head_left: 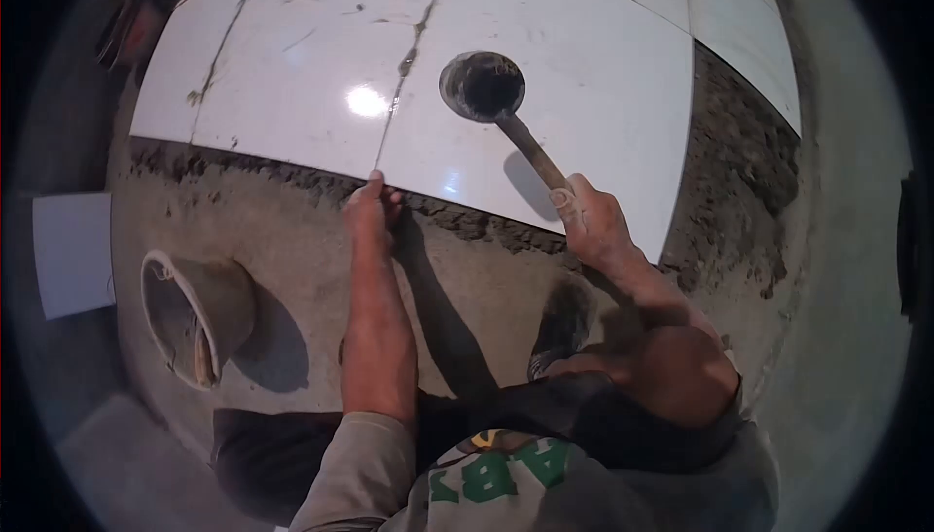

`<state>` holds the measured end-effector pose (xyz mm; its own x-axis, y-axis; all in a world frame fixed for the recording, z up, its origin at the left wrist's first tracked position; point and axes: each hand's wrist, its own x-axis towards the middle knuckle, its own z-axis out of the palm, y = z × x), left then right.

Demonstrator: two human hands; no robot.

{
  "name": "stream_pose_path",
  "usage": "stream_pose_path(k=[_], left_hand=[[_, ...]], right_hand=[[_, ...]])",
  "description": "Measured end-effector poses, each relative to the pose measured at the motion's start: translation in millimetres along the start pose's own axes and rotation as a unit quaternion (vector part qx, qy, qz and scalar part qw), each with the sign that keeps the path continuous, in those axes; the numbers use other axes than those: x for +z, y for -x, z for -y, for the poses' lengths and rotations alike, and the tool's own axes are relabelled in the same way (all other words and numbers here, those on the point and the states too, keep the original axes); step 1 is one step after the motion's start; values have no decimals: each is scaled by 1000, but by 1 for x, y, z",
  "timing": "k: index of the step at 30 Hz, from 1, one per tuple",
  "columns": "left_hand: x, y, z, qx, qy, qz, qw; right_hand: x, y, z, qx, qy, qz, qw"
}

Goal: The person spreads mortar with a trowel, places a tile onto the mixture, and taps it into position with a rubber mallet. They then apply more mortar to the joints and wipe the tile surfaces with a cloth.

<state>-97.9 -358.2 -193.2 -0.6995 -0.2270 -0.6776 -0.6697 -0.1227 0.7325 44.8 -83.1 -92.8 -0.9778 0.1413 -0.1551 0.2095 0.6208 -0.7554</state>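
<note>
My right hand (pixel 595 226) is wrapped round the wooden handle of a rubber mallet (pixel 530 150). The mallet's round black head is over a large white tile (pixel 593 75), and its shadow falls on the tile beside the handle. With one digit stretched out, my left hand (pixel 373 203) touches the front edge of the tiles at the joint between this tile and the white tile to its left (pixel 282 94). The other fingers of that hand are loosely bent, and nothing shows in them. Dark mortar (pixel 477 226) shows under the front edge.
A bucket (pixel 229 303) with a tool handle inside is on the concrete floor at left. Beyond it is a loose white tile (pixel 73 255). Rough mortar (pixel 735 177) lies along the right side, near a wall (pixel 851 240). My bent knee (pixel 686 372) is close below my right arm.
</note>
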Motion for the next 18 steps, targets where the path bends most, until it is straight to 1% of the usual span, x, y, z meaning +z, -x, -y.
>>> stream_pose_path(k=[2, 4, 5, 6, 7, 8, 9, 10, 11, 12, 14, 18], left_hand=[[-4, -9, 11, 12, 23, 8, 1000], [-7, -4, 13, 24, 39, 29, 999], [-10, -6, 14, 22, 29, 29, 999], [-13, -9, 16, 21, 21, 30, 999], [-12, -3, 16, 25, 2, 32, 999], [-13, 1, 13, 34, -17, 29, 999], [-22, -10, 15, 34, -24, 38, 998], [-25, -18, 19, 34, -31, 41, 998], [-14, -2, 14, 34, -31, 7, 999], [-10, 0, 14, 31, -34, 10, 999], [-8, 1, 15, 31, -46, 51, 997], [-4, 0, 19, 44, -101, 32, 993]], right_hand=[[-7, 26, -11, 41, -9, -16, 999], [-6, 63, -31, 93, 41, 4, 995], [14, 91, -55, 62, 38, -62, 995], [5, 105, -42, 153, 48, 51, 986], [-3, 119, -32, 239, 48, 164, 956], [30, 155, -66, 241, -92, 114, 959], [62, 185, -100, 231, -230, 61, 943], [62, 184, -102, 239, -230, 50, 942], [62, 181, -103, 235, -202, 81, 947], [62, 178, -103, 229, -174, 115, 951], [62, 170, -102, 214, -119, 185, 952], [61, 154, -102, 178, -1, 314, 933]])
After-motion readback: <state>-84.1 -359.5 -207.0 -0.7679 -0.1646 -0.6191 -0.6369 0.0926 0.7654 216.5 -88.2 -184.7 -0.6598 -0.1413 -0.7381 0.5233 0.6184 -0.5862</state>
